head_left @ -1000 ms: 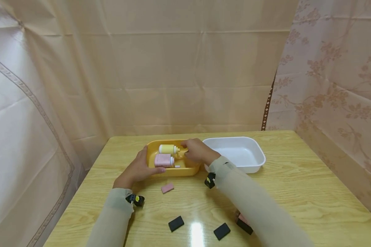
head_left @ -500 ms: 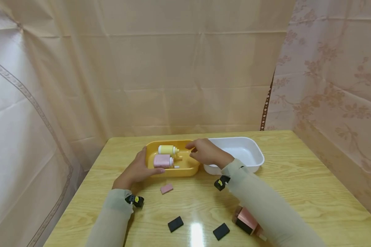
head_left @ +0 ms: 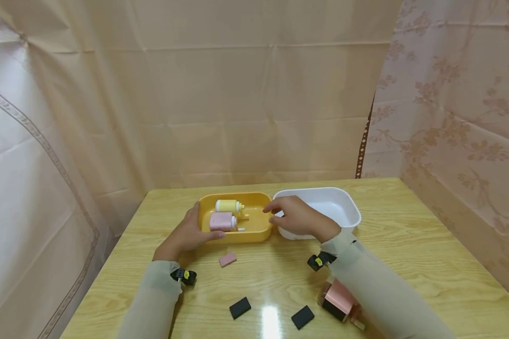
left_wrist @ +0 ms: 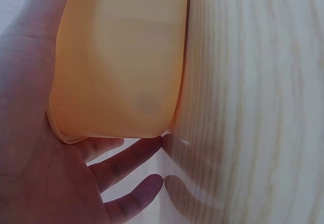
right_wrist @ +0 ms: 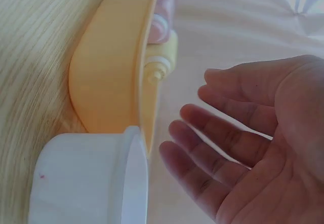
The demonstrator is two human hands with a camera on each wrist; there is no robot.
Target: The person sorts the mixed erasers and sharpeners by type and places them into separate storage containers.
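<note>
A yellow tray (head_left: pixel 254 231) stands on the wooden table and holds a yellow bottle (head_left: pixel 228 205) and a pink bottle (head_left: pixel 222 221), both lying on their sides. My left hand (head_left: pixel 187 231) holds the tray's near left corner, thumb up the left side and fingers along the front wall (left_wrist: pixel 116 67). My right hand (head_left: pixel 294 217) hovers empty over the gap between the yellow tray and a white tray (head_left: pixel 348 207), fingers relaxed and spread (right_wrist: pixel 238 133). In the right wrist view the yellow bottle (right_wrist: pixel 163 64) shows just past the yellow tray's rim (right_wrist: pixel 106 82).
A small pink block (head_left: pixel 228 259) lies in front of the yellow tray. Two black blocks (head_left: pixel 240 307) (head_left: pixel 303 316) and a pink-and-black bottle (head_left: pixel 337 301) lie near the table's front edge, by my right sleeve. Curtains close in the back and right sides.
My right hand has drawn back from over the yellow tray, rightward to the white tray's edge. The sleeve moved off the pink-and-black bottle. The left hand has stayed put.
</note>
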